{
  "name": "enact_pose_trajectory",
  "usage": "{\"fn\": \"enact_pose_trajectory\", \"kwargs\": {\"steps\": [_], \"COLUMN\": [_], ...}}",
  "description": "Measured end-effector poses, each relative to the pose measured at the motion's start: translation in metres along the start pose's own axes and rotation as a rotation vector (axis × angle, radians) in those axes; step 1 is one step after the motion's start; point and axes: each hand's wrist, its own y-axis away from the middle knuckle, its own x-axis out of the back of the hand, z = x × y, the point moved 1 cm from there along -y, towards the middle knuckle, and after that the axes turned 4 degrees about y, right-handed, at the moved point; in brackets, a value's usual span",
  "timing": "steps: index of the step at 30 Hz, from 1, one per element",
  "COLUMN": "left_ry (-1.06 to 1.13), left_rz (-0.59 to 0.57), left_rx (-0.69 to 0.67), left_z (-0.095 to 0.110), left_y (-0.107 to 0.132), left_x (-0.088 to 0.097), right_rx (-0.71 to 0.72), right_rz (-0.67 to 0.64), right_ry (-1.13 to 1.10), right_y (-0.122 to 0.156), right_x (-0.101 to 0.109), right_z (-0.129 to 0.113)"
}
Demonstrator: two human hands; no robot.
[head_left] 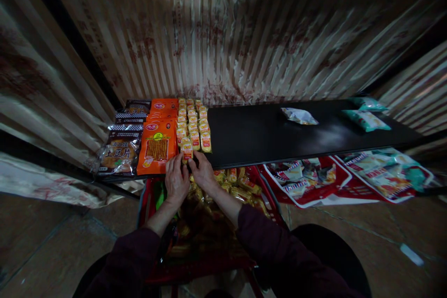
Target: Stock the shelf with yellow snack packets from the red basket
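Observation:
Both my hands meet at the front edge of a black shelf (pixel 279 139). My left hand (pixel 176 179) and my right hand (pixel 201 171) pinch a small yellow snack packet (pixel 186 150) at the near end of the rows of yellow packets (pixel 193 121). Left of these rows lie orange snack bags (pixel 157 149) and dark chip bags (pixel 120 151). Below my arms a red basket (pixel 265 191) holds more yellow packets (pixel 240 186).
A pale bag (pixel 299 115) and green bags (pixel 366 120) lie on the right part of the shelf. Red and white bags (pixel 307 174) sit on a lower level at the right. A striped curtain (pixel 223 32) hangs behind. Brown tiled floor surrounds me.

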Motion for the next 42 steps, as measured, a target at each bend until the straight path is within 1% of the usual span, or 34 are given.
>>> {"fn": "enact_pose_trajectory", "kwargs": {"steps": [3, 8, 12, 20, 30, 36, 42], "left_ry": [0.001, 0.095, 0.109, 0.067, 0.083, 0.113, 0.109], "left_rz": [0.003, -0.057, -0.051, -0.045, -0.030, -0.034, -0.011], "left_rx": [0.006, 0.053, 0.046, 0.046, 0.071, 0.067, 0.085], "left_z": [-0.003, -0.006, -0.004, -0.004, -0.007, -0.007, -0.006], "left_y": [-0.001, -0.001, -0.002, -0.002, -0.006, -0.006, -0.006], "left_x": [-0.001, -0.005, -0.005, -0.004, -0.003, -0.001, 0.000], "right_rx": [-0.018, -0.077, -0.094, -0.077, -0.078, 0.009, 0.021], "right_rz": [0.014, 0.028, 0.020, 0.044, 0.024, 0.110, 0.101], "right_ry": [-0.003, -0.007, -0.010, -0.019, -0.032, -0.008, 0.067], "right_y": [0.001, 0.001, 0.001, -0.001, -0.004, 0.000, 0.002], "right_x": [-0.002, -0.004, -0.004, -0.008, -0.015, -0.016, -0.014], "right_z": [-0.001, 0.000, -0.001, -0.005, -0.004, -0.004, -0.011]}}
